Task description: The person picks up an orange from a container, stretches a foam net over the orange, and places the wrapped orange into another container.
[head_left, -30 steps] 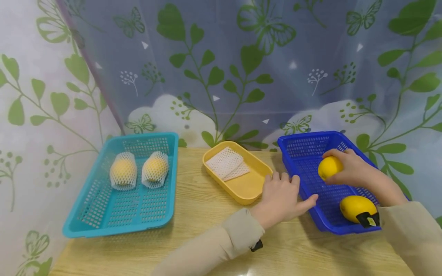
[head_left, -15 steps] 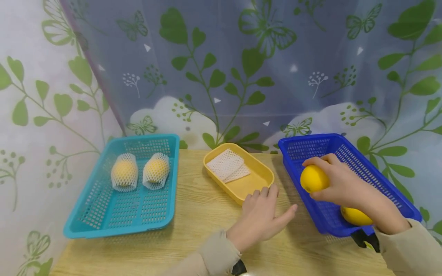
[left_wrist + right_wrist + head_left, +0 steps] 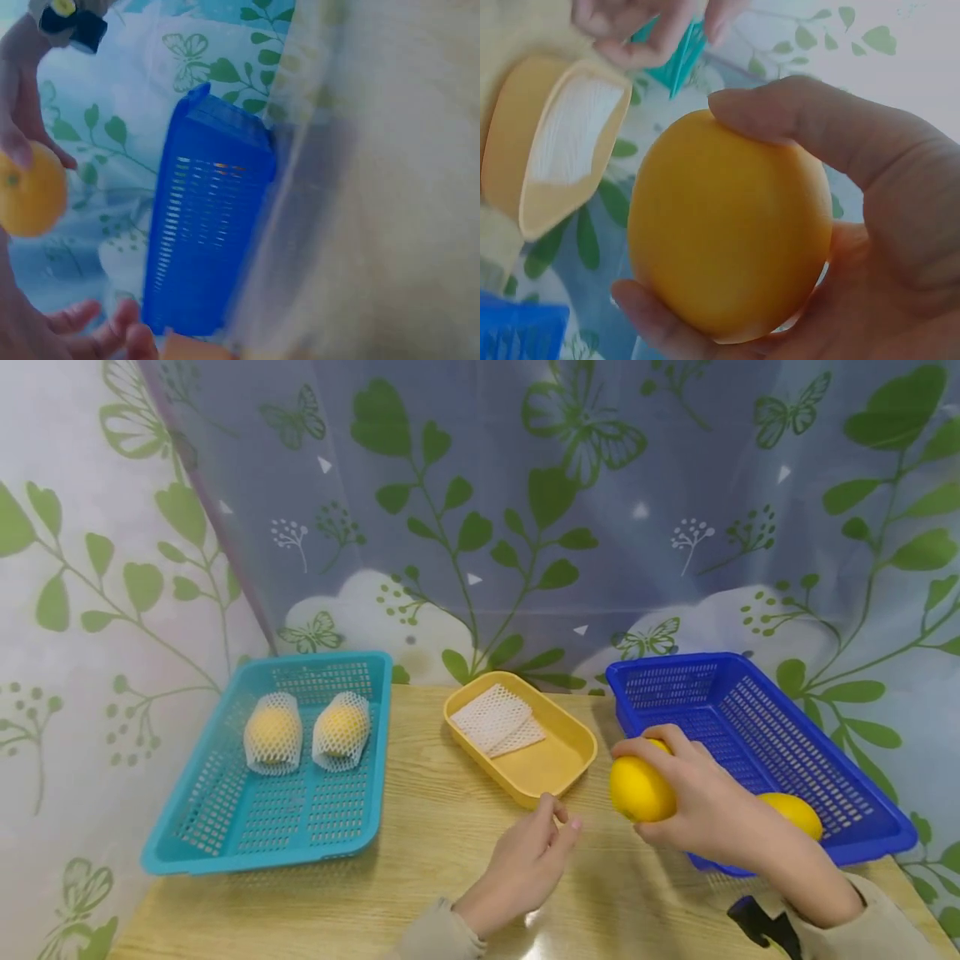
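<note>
My right hand (image 3: 701, 797) grips a yellow lemon (image 3: 637, 792) just left of the blue basket's near-left side. In the right wrist view the thumb lies over one side of the lemon and the fingers curl round the other. My left hand (image 3: 521, 860) holds nothing; its fingers are loosely bent, near the front end of the yellow tray (image 3: 525, 781). A second lemon (image 3: 795, 812) lies in the blue basket (image 3: 825, 727), partly hidden behind my right forearm.
White foam net sleeves (image 3: 495, 718) lie flat in the yellow tray. At left, a teal basket (image 3: 266, 852) holds two netted yellow fruits (image 3: 273, 735). All stand on a wooden table (image 3: 420, 810) against a leaf-patterned curtain (image 3: 465, 485).
My right hand has carried the lemon out of the blue basket, leftward and toward me. My left hand has drawn back from beside the tray and basket, its fingers now more bent.
</note>
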Available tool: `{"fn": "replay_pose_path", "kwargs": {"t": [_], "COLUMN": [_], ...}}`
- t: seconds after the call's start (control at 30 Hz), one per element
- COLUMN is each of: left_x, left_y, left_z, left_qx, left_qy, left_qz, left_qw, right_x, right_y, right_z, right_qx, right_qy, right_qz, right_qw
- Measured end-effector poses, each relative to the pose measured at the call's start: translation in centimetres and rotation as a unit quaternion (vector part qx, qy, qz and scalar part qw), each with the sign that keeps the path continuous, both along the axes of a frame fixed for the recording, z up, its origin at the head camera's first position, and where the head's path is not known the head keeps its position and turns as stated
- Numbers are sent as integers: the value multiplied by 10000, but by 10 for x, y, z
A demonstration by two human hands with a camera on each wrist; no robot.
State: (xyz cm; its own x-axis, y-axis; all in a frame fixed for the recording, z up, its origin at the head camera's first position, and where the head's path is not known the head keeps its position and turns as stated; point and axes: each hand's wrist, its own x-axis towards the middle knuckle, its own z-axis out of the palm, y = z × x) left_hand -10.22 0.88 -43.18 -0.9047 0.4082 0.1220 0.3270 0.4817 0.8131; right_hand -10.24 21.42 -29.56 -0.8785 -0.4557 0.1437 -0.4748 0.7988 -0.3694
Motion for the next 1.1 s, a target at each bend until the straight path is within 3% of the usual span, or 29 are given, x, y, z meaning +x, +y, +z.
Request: {"fn": "replay_pose_path", "kwargs": {"t": [0.13,0.3,0.43,0.7,0.83,1.1], "left_x": [-2,-6,-7,-11,-11,-11], "left_y": [-11,-22,-25,-32,-36,-40], "left_z": [-15,-33,-45,-63,-67,-73], "left_qx": [722,1532,1860,2576,2767,2861], "left_qy": [-587,-1103,-1246,-1491,-1431,-1517], "left_qz": [-301,-726,-864,-1043,-1101,-1115], "left_qw": [9952,9793,9708,9490,9438,9395], "right_x": [8,19,23,22,18,14], "right_y": [-12,-26,-36,-54,-60,-67], "right_z": [-6,-18,-30,-65,-88,-123], "right_qx": [-118,-160,-226,-835,-1107,-1265], "right_qy": [-188,-64,-14,-47,123,-113], "right_qz": [157,403,507,640,637,494], "right_qw": [9996,9990,9985,9944,9917,9907]}}
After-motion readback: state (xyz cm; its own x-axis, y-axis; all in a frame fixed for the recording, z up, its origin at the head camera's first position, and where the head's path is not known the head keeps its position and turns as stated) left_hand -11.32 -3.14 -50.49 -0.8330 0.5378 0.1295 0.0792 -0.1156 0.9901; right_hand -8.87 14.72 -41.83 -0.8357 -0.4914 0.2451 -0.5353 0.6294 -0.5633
